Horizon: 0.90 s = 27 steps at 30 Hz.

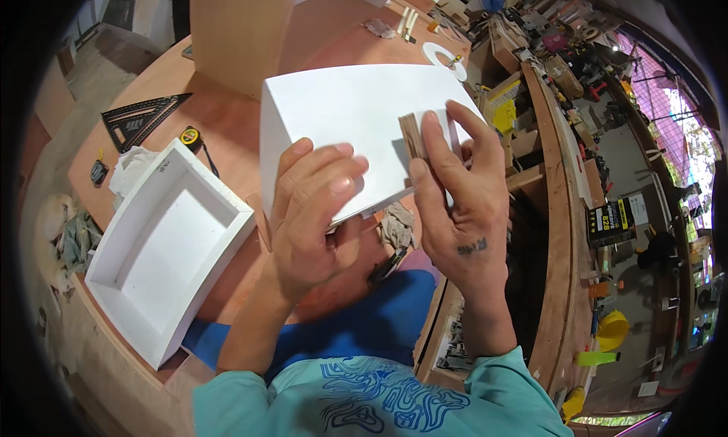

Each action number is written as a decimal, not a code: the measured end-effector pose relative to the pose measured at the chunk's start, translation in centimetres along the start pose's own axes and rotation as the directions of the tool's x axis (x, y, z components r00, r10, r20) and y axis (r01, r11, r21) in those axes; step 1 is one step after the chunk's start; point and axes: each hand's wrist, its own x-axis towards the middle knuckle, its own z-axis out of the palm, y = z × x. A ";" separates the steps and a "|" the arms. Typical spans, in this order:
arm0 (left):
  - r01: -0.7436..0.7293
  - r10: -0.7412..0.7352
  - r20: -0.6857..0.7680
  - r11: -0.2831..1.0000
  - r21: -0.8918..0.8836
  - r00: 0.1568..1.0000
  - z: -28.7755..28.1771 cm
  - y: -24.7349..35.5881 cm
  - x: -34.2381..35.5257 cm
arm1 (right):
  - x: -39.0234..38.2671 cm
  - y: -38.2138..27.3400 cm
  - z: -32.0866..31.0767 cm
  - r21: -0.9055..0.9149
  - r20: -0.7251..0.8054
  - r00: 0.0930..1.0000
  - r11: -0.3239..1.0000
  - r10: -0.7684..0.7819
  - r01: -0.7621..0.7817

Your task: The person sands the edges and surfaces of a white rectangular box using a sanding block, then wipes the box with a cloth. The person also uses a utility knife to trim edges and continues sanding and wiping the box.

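Observation:
A white box with a broad smooth face turned up is in front of me, over the table. My left hand grips its near left part, with the fingers lying bent on the white face and the thumb by the near edge. In my right hand is a small wooden block with layered edges, pressed flat to the same face near its right side. Thumb and fingers close about the block and partly hide it. What supports the box from below is hidden.
A second white box, open and curved, lies at left. Beside it are a black speed square and a yellow tape measure. A tall wooden panel stands behind. Crowded shelves run along the right.

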 end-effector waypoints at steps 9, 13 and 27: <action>0.269 -0.261 -0.118 0.961 0.060 0.958 1.7 1.3 -0.1 | -2.1 -5.0 0.2 -0.034 0.082 0.996 0.999 -0.040 0.042; 0.355 -0.351 -0.139 0.935 0.010 0.926 1.8 2.3 -0.3 | -3.3 -5.4 -1.3 -0.080 0.177 0.983 0.995 -0.052 0.067; 0.305 -0.298 -0.102 0.950 0.064 0.949 1.7 1.8 -0.4 | -3.6 -3.1 -2.1 -0.027 0.015 0.987 0.987 0.161 -0.161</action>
